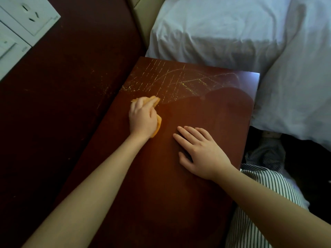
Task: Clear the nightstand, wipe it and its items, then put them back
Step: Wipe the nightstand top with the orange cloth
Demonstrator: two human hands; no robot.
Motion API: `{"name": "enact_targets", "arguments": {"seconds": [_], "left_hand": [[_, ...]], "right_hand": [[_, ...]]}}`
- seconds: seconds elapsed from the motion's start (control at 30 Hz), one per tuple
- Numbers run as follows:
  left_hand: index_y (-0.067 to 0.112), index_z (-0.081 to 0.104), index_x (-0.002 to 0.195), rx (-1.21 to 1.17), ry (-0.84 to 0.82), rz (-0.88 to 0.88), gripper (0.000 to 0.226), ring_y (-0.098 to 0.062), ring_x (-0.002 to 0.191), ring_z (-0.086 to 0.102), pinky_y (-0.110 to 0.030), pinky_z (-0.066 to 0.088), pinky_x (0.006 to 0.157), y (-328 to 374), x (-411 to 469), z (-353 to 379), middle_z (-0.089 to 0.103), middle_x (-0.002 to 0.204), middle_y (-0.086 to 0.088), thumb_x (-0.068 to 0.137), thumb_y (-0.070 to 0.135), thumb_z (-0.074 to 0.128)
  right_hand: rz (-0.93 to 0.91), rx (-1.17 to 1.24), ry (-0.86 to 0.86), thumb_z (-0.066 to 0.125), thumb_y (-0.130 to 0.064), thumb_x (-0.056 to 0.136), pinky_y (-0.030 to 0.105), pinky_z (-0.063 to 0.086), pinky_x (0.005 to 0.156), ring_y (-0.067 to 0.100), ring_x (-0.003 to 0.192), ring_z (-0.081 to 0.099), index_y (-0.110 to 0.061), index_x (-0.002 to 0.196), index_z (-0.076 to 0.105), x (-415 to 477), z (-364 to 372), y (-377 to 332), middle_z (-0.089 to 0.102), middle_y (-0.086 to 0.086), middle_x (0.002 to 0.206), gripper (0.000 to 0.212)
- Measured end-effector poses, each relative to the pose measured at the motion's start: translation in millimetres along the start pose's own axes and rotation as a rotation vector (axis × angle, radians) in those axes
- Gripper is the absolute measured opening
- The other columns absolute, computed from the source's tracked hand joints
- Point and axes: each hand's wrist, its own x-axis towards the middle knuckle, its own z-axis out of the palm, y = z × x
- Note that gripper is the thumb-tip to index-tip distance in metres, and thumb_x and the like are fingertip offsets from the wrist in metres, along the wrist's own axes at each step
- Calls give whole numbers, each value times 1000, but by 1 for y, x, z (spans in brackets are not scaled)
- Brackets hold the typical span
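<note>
The counter is bare, so clearing looks done; its items are out of view. Wiping seems under way: the left grip is clamped on an orange cloth, pressing it on the counter's far left part, just short of pale streaks near its far edge. The right grip lies flat, fingers straight, mid-counter. Wiping the items and returning them remain.

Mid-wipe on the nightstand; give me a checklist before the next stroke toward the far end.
1. Left hand grips cloth: ok.
2. Cloth on nightstand top: ok.
3. Right hand flat on the top, beside the wiping path: ok.
4. Top cleared of items: ok.
5. Pale streaks at far end wiped away: not ok.
6. Streaks are dirt, not scratches: cannot tell.
</note>
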Motion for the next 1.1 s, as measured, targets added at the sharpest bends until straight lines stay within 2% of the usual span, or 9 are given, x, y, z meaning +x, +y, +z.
{"name": "enact_targets", "arguments": {"seconds": [0.13,0.2,0.43,0.63,0.73,0.8,0.9,1.0,1.1], "left_hand": [[28,58,125,-33,-143,287,41,-20,118,41,-34,34,98,-24,-29,-18,53,127,1,90,18,39],[28,57,126,-13,-180,312,43,-21,118,42,-34,35,98,-43,-24,-28,53,127,0,89,21,36],[21,54,130,74,48,-109,39,-26,123,38,-38,31,105,-18,14,-6,48,131,-5,94,13,40],[27,59,124,-3,-188,342,42,-23,116,41,-31,30,97,-7,-6,-9,54,124,-4,88,14,42],[28,59,123,-21,-256,444,41,-17,116,41,-32,29,99,-32,-20,-26,55,124,0,88,21,39],[29,58,123,-24,-234,391,41,-13,116,39,-34,31,100,-46,-19,-32,54,125,0,88,22,38],[25,58,125,-4,-93,118,39,-23,119,40,-39,36,101,-40,-5,-23,52,125,-5,92,14,41],[22,56,127,51,55,-108,39,-24,120,40,-35,33,101,-14,9,-7,50,127,-4,92,13,42],[23,55,128,58,71,-128,39,-23,124,38,-35,32,103,7,15,5,49,131,-3,93,14,42]], "right_hand": [[-4,5,13,39,-39,84,43,38,103,27,123,52,-15,126,60,0,1,0,56,8,133,53],[-5,6,26,39,-39,84,43,39,102,27,122,53,-14,125,60,0,2,1,57,9,132,53],[-7,19,41,39,-38,84,43,39,102,27,121,54,-13,124,61,0,4,0,58,9,131,52],[-12,14,25,39,-39,84,44,39,102,28,121,54,-14,125,60,0,3,1,57,9,131,52],[-12,11,29,39,-39,84,43,39,102,28,122,54,-13,125,60,0,3,1,57,10,131,53],[-15,9,31,39,-39,85,43,38,102,27,122,53,-14,125,60,0,3,1,57,9,132,53],[-11,9,41,39,-39,84,43,39,102,27,121,54,-14,124,61,0,3,1,57,9,131,52],[-10,7,42,38,-39,84,42,39,102,27,121,53,-14,124,61,0,4,1,58,9,131,52],[-12,9,46,39,-39,84,42,38,103,27,122,53,-14,124,60,0,4,1,57,9,131,52]]}}
